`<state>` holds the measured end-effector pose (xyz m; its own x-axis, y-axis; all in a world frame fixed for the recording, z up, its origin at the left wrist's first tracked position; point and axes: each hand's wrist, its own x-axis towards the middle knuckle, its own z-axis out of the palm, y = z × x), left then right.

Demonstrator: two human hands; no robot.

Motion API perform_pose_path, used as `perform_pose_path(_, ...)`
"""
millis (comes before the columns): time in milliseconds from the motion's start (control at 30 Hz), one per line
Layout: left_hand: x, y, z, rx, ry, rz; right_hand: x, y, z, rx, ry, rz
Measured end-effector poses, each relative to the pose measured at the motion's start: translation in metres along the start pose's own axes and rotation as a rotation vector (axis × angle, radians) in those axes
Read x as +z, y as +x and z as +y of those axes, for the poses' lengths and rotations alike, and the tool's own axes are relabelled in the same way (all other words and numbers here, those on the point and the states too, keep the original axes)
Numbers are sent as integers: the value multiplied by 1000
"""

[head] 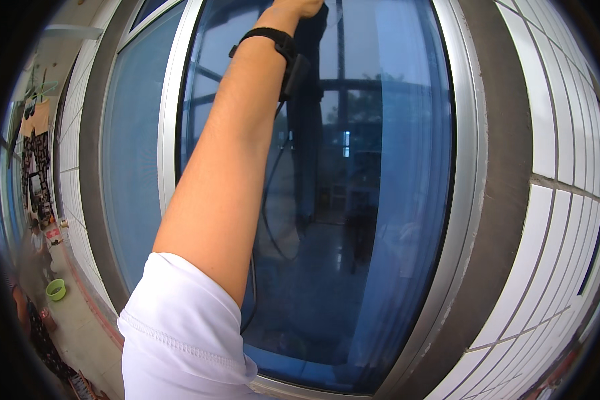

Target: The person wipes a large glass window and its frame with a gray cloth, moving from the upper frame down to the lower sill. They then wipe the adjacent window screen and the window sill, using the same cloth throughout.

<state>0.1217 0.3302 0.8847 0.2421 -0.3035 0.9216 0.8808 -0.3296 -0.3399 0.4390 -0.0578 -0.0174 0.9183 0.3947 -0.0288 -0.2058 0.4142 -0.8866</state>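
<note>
My left hand point(302, 7) is raised at the top edge of the view, in front of a large window pane point(340, 280). Most of the hand is cut off, so its fingers and anything in them are hidden. A black strap with a small black device point(292, 75) circles the wrist. From there a thin black cable point(265, 210) hangs down past the forearm point(220, 175). The upper arm is in a white sleeve point(180, 320). My right hand is out of view. The dark bluish glass carries reflections, and a pale curtain point(410, 200) shows at its right side.
A silver metal frame point(465, 150) surrounds the pane, with white wall tiles point(542, 145) to the right. Along the walkway at left are hanging clothes point(36, 145), a green basin point(56, 290), a person point(39, 245) and another person point(45, 345) closer by.
</note>
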Motion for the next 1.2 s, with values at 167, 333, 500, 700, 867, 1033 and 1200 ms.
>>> perform_pose_path(167,12,-64,-147,-27,229,140,15,-16,-22,14,-130,63)
perform_pose_path(333,-8,-75,-262,-168,340,-23,23,-17,-22,34,-158,10)
perform_pose_path(500,-1,-78,-130,38,546,0,24,-27,-44,-8,-138,112)
perform_pose_path(700,-14,-58,15,149,-122,35,29,-18,-37,31,-98,4)
perform_pose_path(867,-68,-146,111,511,-238,-124,28,-20,-41,53,-88,4)
perform_pose_path(1033,-111,-223,109,1036,-448,-367,28,-28,-55,3,-122,-33)
perform_pose_path(1200,-89,-155,-9,605,0,-33,14,-27,-46,0,-141,-6)
